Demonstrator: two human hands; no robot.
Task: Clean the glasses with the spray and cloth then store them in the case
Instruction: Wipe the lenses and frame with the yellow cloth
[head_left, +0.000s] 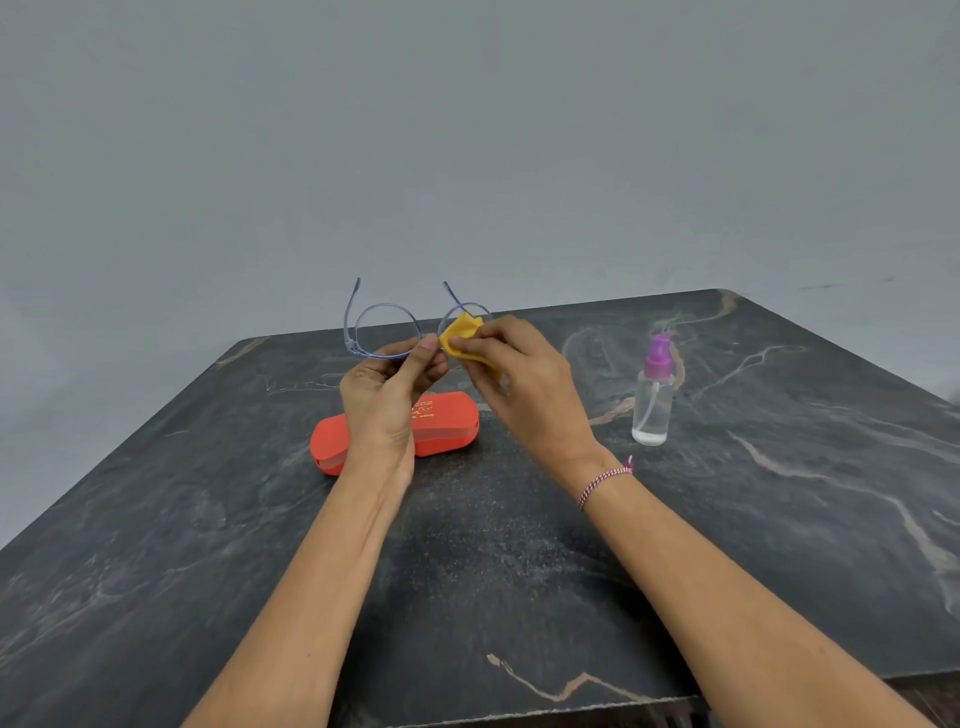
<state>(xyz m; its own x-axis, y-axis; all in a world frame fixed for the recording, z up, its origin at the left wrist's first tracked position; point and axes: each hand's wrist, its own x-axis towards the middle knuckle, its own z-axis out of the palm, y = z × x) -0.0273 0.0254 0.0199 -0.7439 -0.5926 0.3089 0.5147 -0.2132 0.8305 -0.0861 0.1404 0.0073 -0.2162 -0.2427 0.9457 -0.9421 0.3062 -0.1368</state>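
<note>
The left hand (382, 387) pinches the glasses (387, 332) by the bridge; the right hand (524, 387) presses a yellow cloth (461, 335) to one lens; the spray bottle (653, 397) stands near the closed case (441, 426).

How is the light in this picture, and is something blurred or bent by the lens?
Head view: soft, even light, no hard glare, a faint shadow on the table between the arms; the table's edges look slightly curved, likely from the wide lens; glasses, cloth, left hand and right hand are fairly sharp; the print on the case is too small to read.
</note>
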